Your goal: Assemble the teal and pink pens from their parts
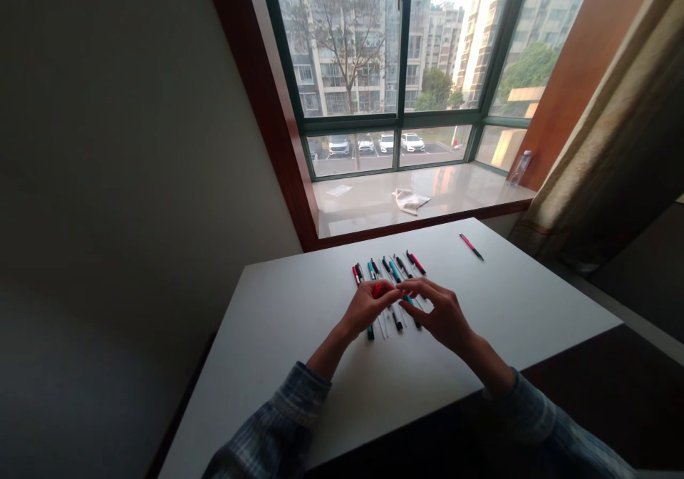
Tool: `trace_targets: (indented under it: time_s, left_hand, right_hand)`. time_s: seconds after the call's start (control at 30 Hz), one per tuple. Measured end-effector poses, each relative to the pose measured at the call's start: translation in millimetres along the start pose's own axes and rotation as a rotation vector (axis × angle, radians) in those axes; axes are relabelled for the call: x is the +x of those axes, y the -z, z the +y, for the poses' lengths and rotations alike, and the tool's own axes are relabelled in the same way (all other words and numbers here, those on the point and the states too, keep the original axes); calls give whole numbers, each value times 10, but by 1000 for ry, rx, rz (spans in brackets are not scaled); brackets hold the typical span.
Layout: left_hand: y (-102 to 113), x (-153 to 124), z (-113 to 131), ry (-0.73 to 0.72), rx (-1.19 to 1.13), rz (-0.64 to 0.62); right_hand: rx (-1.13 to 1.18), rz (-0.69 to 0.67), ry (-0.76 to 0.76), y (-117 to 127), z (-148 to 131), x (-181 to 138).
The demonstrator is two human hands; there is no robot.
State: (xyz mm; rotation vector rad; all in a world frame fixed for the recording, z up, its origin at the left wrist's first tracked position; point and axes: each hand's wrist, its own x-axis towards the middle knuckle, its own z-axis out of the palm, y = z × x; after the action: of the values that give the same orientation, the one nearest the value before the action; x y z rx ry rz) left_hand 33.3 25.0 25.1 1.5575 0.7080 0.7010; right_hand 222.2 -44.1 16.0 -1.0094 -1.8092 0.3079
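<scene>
The left hand [368, 306] pinches a red pen part [377, 291]; the right hand [442, 311] curves its fingers [425, 287] close, grip unclear. A slip could scatter pens [416, 263] across the bench [299, 315].

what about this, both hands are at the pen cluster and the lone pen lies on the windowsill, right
Not quite: the lone pen lies on the table, not the windowsill, as the head view shows. The left hand and right hand are at the pen cluster.
</scene>
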Motion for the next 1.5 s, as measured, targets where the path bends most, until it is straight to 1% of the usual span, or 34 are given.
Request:
trace_targets:
  time_s: [0.23, 0.37, 0.5, 0.57, 0.63, 0.7, 0.83, 0.9, 0.97, 1.07, 1.13, 1.2, 1.27, 1.33, 1.4, 1.5]
  left_hand:
    - [-13, 0, -8, 24, 48, -48]
    - [-6, -10, -19, 34, 77, -79]
    - [-9, 2, -18, 36, 36, -6]
    - [-17, 21, -13, 26, -41, 37]
    - [-21, 44, -15, 11, -123, 76]
    - [-16, 65, -29, 3, -168, 110]
    - [23, 85, -64, 6, -96, 165]
    - [43, 83, -57, 4, -24, 206]
    - [54, 74, -31, -8, 40, 238]
    - [50, 58, 13, -67, 84, 262]
    - [40, 48, 28, -92, 78, 271]
    - [31, 40, 28, -75, 49, 263]
    - [21, 35, 21, -58, 3, 251]
    - [8, 36, 11, -77, -50, 260]
    - [-9, 40, 1, -104, -97, 288]
    - [-40, 43, -13, -118, -149, 322]
  right_hand:
    - [43, -82, 35, 43, 10, 43]
    - [-13, -107, 23, 142, 63, 41]
    - [-160, -146, -37, 354, 350, 35]
    - [-237, -217, -50, 426, 524, 32]
    - [-282, -302, -48, 437, 659, 34]
    - [-308, -355, -43, 398, 734, 43]
    - [-355, -372, -37, 335, 748, 65]
    - [-365, -361, -45, 356, 709, 61]
    - [-350, -323, -68, 384, 637, 40]
    - [-251, -235, -122, 339, 467, -21]
    - [-143, -179, -183, 216, 336, -79]
    - [-16, -118, -268, 42, 219, -143]
    - [106, -54, -354, -132, 129, -204]
    - [189, 3, -418, -261, 65, -252]
    - [245, 54, -450, -327, 12, -281]
    - [309, 110, -471, -351, -64, -297]
